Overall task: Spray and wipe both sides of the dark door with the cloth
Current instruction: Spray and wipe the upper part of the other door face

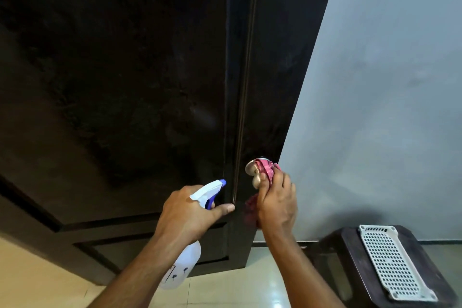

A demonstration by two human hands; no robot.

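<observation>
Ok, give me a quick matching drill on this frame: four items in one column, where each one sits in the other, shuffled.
1 spray bottle
2 cloth
3 door knob
4 white grid panel

a on the dark stool
b gripped by the left hand
c on the door, partly draped by the cloth
d held by the right hand

Pairs: 1-b, 2-d, 3-c, 4-a

The dark door (125, 70) runs off the top and left edges of the frame. My left hand (190, 212) covers the neck of the spray bottle (186, 261), and the print on its label (172, 274), lower centre, is too small to read. My right hand (276, 204) hides most of the cloth (266, 167), which in turn covers part of the knob (252, 170). The stool (350, 257) is cut off at the lower right corner.
</observation>
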